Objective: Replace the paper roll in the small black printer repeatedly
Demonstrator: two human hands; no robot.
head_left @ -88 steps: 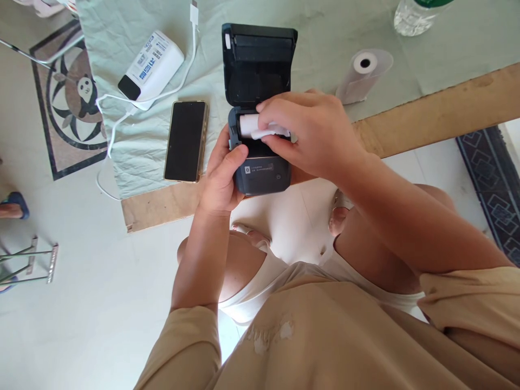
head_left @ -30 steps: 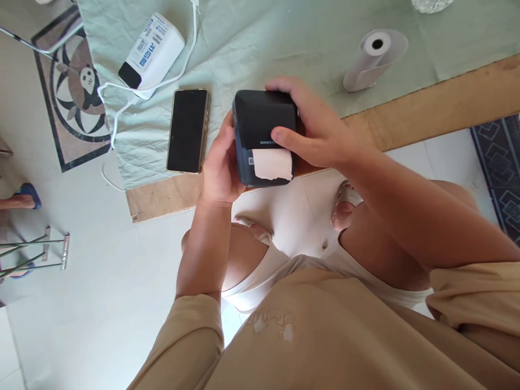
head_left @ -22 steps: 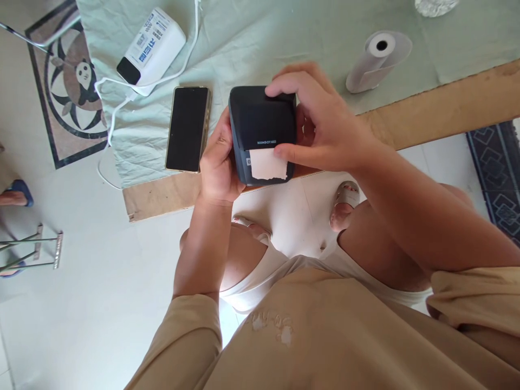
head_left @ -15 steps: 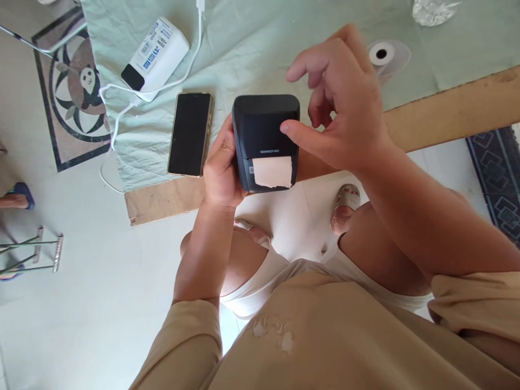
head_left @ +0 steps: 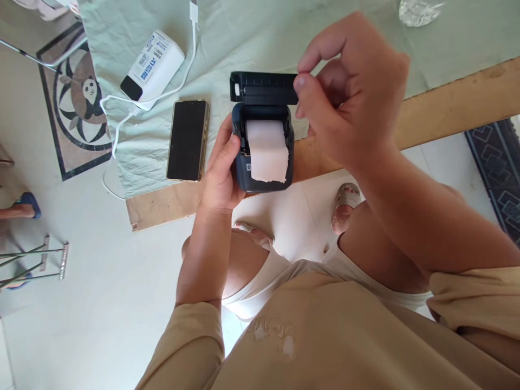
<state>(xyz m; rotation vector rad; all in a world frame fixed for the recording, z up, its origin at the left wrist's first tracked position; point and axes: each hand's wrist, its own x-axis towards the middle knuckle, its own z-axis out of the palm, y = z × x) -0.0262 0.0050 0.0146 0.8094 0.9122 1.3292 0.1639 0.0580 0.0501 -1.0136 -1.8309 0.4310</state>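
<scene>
The wooden surface (head_left: pixel 447 111), draped with a wrinkled pale green cloth (head_left: pixel 252 32), fills the top of your view, and you stand at its near edge. Your right hand (head_left: pixel 349 92) hangs over it at about one o'clock from the small black box-shaped label printer (head_left: pixel 262 179), with thumb and forefinger curled close together at the right corner of the printer's raised black lid (head_left: pixel 264 88); whether they actually pinch the lid or only brush it, the picture does not show. Your left hand (head_left: pixel 221 173) wraps around the printer's left side and holds it at the surface's near edge.

As things lie, the lid is open, a white paper roll (head_left: pixel 265 142) sits in the bay, and its torn end hangs down over the front. So the paper looks loaded, while closing the lid seems to be left.

At nine o'clock from the printer lies a black smartphone (head_left: pixel 187 140), face up. At eleven o'clock rests a white power bank (head_left: pixel 152 64) with its white cable (head_left: pixel 122 103).
</scene>
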